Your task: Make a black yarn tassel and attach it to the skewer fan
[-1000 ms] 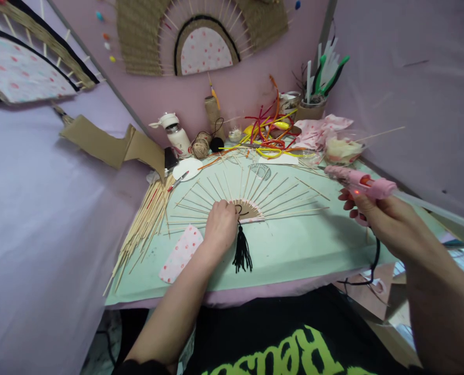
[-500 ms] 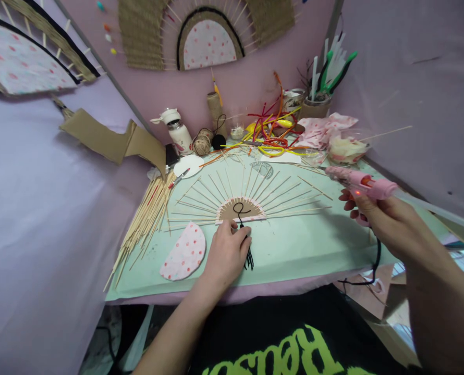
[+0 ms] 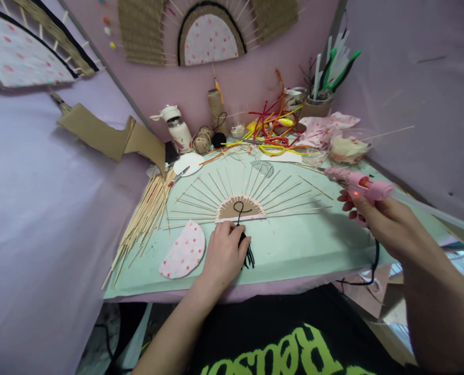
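Note:
A cardboard half circle (image 3: 232, 209) with a pink spotted edge lies on the green table, thin sticks fanning out from its curved side. A black tassel (image 3: 248, 254) hangs from a looped cord lying on the cardboard. My left hand (image 3: 226, 247) rests just below the straight edge, fingers closed around the tassel's upper part. At the right, my right hand (image 3: 376, 213) holds a pink glue gun (image 3: 359, 183) above the table, its nozzle pointing left and a red light lit. A spotted fabric half circle (image 3: 184, 251) lies left of my left hand.
Loose sticks (image 3: 144, 219) are piled at the left. Along the back stand a white bottle (image 3: 180, 136), twine (image 3: 203, 141), colourful pipe cleaners (image 3: 273, 136) and a pot (image 3: 317, 107) holding green-handled pliers. Folded cardboard (image 3: 95, 130) hangs at the left wall.
My left fingers have shifted slightly on the tassel, and its top knot is less visible. The glue gun in my right hand has moved very slightly left.

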A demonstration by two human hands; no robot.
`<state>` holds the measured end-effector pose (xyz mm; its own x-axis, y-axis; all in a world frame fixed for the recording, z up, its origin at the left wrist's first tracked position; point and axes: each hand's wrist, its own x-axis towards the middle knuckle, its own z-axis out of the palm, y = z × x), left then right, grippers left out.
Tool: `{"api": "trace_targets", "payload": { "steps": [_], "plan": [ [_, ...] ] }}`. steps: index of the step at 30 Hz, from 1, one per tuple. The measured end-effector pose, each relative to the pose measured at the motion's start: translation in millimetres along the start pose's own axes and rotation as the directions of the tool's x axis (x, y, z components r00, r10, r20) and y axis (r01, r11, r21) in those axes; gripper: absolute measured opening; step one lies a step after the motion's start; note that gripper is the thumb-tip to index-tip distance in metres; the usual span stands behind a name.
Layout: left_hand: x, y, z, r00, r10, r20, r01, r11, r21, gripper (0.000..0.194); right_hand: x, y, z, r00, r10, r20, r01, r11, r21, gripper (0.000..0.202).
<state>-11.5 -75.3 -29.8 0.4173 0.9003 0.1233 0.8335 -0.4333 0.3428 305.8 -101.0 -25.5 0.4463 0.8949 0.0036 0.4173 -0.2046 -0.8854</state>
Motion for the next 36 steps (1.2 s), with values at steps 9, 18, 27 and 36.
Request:
{"api": "trace_targets", "payload": {
  "steps": [9, 18, 27, 36],
  "plan": [
    [-15, 6, -10.0, 1.0, 0.012, 0.003, -0.012, 0.997, -0.079, 0.027, 2, 2, -1, 0.997, -0.077, 0.016, 0.078, 0.995, -0.058, 0.06],
    [-25, 12, -19.1, 0.991, 0.044, 0.13, -0.038, 0.998, -0.041, 0.025, 2, 6, 2, 0.999, -0.011, 0.032, 0.011, 1.0, -0.002, 0.061],
    [18, -1, -24.8, 0.998, 0.056, 0.01, -0.057, 0.99, 0.133, 0.039, -2, -6, 4, 0.999, 0.008, 0.043, -0.007, 0.999, -0.036, 0.068],
    [24, -6, -5.6, 0.994, 0.087, 0.062, -0.099, 0.967, 0.235, 0.041, -2, -2, 3, 0.999, -0.007, 0.048, 0.009, 0.998, -0.057, 0.063]
  ]
}}
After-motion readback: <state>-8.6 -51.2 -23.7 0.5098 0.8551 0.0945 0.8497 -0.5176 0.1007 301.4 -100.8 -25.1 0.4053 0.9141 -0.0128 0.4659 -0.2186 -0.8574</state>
